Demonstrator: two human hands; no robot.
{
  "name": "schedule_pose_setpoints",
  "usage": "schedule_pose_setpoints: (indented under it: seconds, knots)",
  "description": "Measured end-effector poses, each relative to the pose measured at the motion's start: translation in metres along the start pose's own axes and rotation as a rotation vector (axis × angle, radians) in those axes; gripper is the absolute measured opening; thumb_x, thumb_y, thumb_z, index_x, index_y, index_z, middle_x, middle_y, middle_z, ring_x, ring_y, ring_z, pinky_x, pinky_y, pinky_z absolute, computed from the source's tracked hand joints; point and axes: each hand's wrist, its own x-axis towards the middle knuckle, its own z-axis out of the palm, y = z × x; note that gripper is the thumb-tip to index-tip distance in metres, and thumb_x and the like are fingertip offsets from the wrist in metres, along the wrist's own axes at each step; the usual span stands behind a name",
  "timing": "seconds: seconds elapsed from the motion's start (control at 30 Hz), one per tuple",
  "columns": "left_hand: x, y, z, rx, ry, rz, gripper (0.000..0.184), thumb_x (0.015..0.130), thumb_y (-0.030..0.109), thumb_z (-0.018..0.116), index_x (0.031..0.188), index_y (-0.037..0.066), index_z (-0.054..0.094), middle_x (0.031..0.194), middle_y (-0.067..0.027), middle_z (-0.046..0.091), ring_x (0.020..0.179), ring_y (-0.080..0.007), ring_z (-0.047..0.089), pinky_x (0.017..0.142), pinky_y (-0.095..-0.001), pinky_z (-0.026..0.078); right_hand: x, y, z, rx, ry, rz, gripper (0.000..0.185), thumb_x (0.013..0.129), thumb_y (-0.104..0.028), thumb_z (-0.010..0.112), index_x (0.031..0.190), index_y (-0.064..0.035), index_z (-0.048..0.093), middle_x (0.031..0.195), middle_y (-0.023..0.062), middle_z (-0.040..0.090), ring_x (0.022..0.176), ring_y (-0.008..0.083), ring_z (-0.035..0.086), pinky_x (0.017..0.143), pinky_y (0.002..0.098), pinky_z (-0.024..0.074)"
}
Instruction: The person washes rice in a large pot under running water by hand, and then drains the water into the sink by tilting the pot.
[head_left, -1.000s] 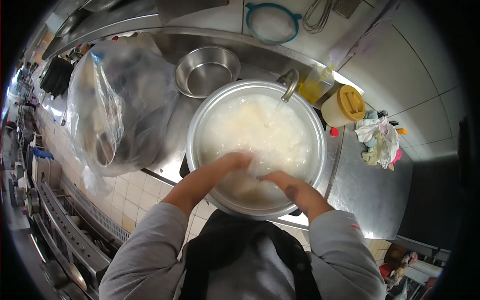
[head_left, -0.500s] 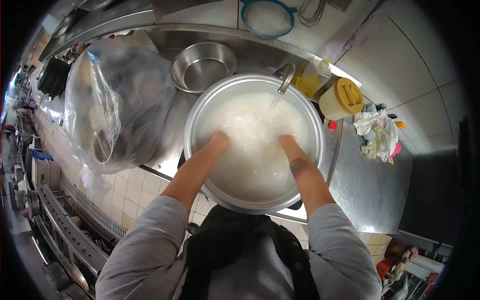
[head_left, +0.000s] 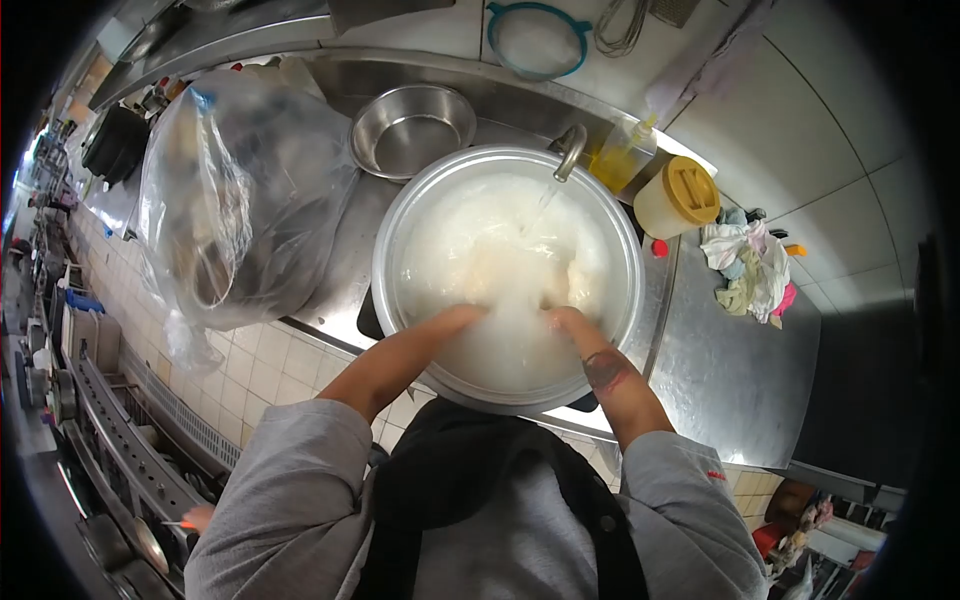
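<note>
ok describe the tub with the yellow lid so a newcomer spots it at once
Find the big round pot under the tap. Just beyond it to the right stands a pale tub. Its wide yellow lid sets it apart from the clear bottle of yellow liquid beside it.

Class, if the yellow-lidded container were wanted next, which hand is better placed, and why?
Right, most likely. The right hand is nearer the yellow-lidded container, which stands right of the large pot; the left hand has more pot to cross.
</note>
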Motion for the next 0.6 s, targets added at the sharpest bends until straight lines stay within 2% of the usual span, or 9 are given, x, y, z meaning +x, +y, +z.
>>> schedule_pose_setpoints:
  seconds: [0.13, 0.23, 0.33, 0.43, 0.5, 0.6]
  knots:
    - [0.002, 0.003, 0.005, 0.033, -0.043, 0.073, 0.035, 0.085, 0.024, 0.046, 0.11, 0.005, 0.06, 0.108, -0.0149, 0.061, 0.1, -0.0286, 0.057, 0.086, -0.0436, 0.043, 0.008, -0.027, 0.001, -0.017, -0.103, -0.084, 0.038, 0.086, -0.027, 0.045, 0.115, -0.0054, 0.056, 0.12, 0.0157, 0.055, 0.107, 0.0311, 0.054, 0.092, 0.0389, 0.0421]
    - [0.005, 0.01, 0.004, 0.29, -0.072, 0.114, 0.035, 0.085, 0.026, 0.046, 0.11, 0.006, 0.06, 0.107, -0.0146, 0.061, 0.099, -0.0288, 0.057, 0.086, -0.0429, 0.043, 0.002, -0.041, 0.003, -0.033, -0.169, -0.097, 0.04, 0.087, -0.031, 0.043, 0.115, -0.0048, 0.055, 0.121, 0.0163, 0.054, 0.107, 0.0313, 0.054, 0.091, 0.0393, 0.0423]
    - [0.007, 0.025, -0.004, 0.612, -0.103, 0.119, 0.035, 0.085, 0.027, 0.046, 0.11, 0.007, 0.06, 0.106, -0.0143, 0.061, 0.098, -0.029, 0.057, 0.086, -0.0422, 0.043, 0.008, -0.034, 0.005, 0.019, -0.123, -0.108, 0.04, 0.087, -0.032, 0.043, 0.115, -0.0048, 0.055, 0.121, 0.0165, 0.053, 0.107, 0.0313, 0.053, 0.091, 0.0394, 0.0421]
    - [0.012, 0.032, -0.015, 0.227, 0.054, -0.027, 0.036, 0.085, 0.031, 0.047, 0.113, 0.01, 0.058, 0.109, -0.0132, 0.06, 0.097, -0.0279, 0.057, 0.086, -0.0391, 0.043, 0.027, -0.013, 0.007, 0.133, 0.032, -0.114, 0.04, 0.087, -0.032, 0.044, 0.115, -0.0051, 0.055, 0.122, 0.0165, 0.053, 0.108, 0.0313, 0.053, 0.091, 0.0394, 0.0418]
    - [0.031, 0.0, -0.012, 0.135, 0.082, 0.025, 0.037, 0.086, 0.03, 0.045, 0.114, 0.009, 0.057, 0.112, -0.0143, 0.058, 0.099, -0.0278, 0.057, 0.087, -0.0385, 0.043, 0.043, -0.004, 0.003, 0.208, 0.164, -0.102, 0.04, 0.086, -0.032, 0.045, 0.115, -0.0053, 0.055, 0.122, 0.0166, 0.053, 0.109, 0.0312, 0.052, 0.092, 0.0394, 0.0416]
    - [0.075, -0.02, -0.036, -0.135, 0.144, -0.083, 0.035, 0.085, 0.027, 0.046, 0.114, 0.009, 0.056, 0.12, -0.0146, 0.054, 0.102, -0.0311, 0.055, 0.088, -0.0411, 0.042, 0.059, 0.001, -0.011, 0.32, 0.367, -0.056, 0.04, 0.086, -0.031, 0.046, 0.115, -0.0055, 0.055, 0.122, 0.0166, 0.052, 0.109, 0.0312, 0.052, 0.092, 0.0395, 0.0413]
